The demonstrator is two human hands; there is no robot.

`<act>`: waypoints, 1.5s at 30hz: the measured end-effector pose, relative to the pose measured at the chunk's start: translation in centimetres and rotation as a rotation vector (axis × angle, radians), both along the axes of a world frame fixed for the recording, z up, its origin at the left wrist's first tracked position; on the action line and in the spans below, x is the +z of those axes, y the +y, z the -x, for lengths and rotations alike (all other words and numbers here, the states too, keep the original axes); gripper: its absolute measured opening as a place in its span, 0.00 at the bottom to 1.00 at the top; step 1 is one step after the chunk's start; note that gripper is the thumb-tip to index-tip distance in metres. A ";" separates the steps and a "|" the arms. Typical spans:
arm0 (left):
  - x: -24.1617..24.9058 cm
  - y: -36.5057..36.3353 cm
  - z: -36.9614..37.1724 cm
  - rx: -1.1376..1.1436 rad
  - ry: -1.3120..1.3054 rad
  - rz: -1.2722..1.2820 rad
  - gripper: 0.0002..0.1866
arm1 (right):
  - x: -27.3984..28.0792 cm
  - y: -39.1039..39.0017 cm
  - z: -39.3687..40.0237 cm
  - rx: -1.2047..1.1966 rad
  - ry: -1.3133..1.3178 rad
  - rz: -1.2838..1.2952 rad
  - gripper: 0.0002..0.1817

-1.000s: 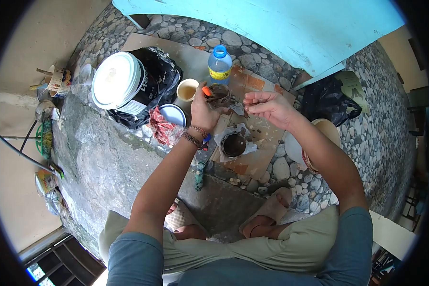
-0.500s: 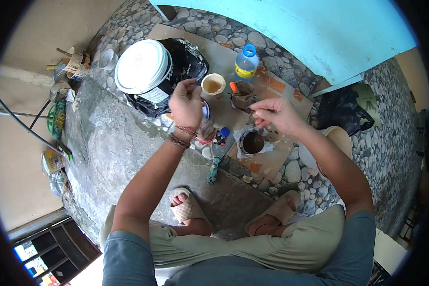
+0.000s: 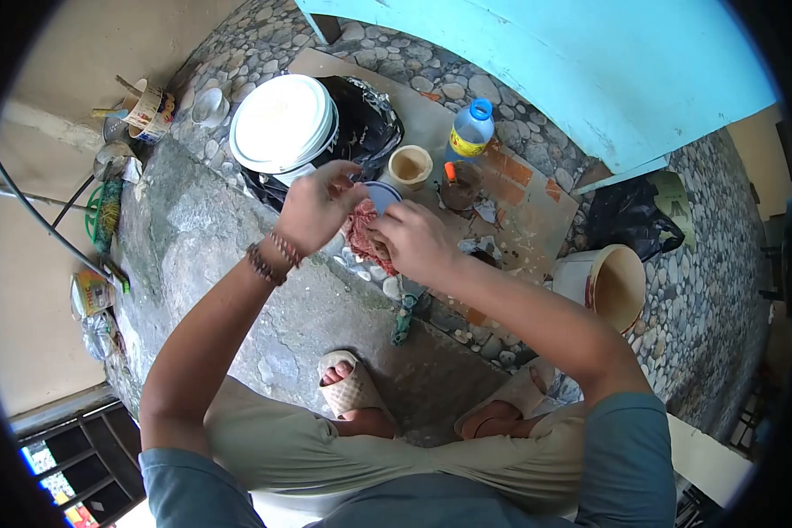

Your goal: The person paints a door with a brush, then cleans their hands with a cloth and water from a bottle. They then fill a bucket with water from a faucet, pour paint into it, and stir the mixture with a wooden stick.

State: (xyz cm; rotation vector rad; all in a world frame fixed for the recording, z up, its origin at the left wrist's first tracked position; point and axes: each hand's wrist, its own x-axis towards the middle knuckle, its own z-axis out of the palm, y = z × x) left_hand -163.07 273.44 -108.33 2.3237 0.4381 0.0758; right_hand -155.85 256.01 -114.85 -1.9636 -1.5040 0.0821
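Observation:
My left hand (image 3: 315,209) is above the ground beside the white-lidded bucket (image 3: 283,123), its fingers curled; what they hold, if anything, does not show. A crumpled red cloth (image 3: 361,236) is between my hands, and my right hand (image 3: 414,242) has its fingers closed on the cloth's right side. Behind the hands is a round bluish lid or dish (image 3: 381,195), partly covered. A cream cup (image 3: 410,165) stands just beyond it. To its right, a brown-stained container (image 3: 460,188) has an orange handle in it. My right forearm partly hides a dark-filled cup (image 3: 484,255).
A blue-capped bottle (image 3: 472,132) stands on the stained cardboard (image 3: 537,211). To the right are a tilted cream bucket (image 3: 616,286) and a black bag (image 3: 629,207). A light-blue panel (image 3: 572,70) stands at the back. A green-wrapped tool (image 3: 403,319) lies near my feet.
My right hand has moved left from above the dark-filled cup to the red cloth. My left hand has shifted slightly left and down. The view has shifted a little.

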 end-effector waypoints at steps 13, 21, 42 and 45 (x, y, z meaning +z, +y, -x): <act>3.9 -2.3 2.0 0.033 -0.431 0.022 0.14 | 10.6 5.1 4.4 -0.174 0.539 -0.710 0.21; 10.1 -6.7 -3.2 -0.091 -0.338 1.100 0.29 | 14.3 0.1 -5.5 -0.362 0.922 -0.974 0.07; -9.0 -4.9 -22.7 -0.468 -0.069 0.119 0.48 | 9.5 -20.1 -9.1 -0.808 0.999 -0.704 0.19; -8.6 -4.8 -23.5 -0.424 -0.149 0.281 0.45 | 9.0 -20.6 -8.9 -0.885 0.999 -0.726 0.17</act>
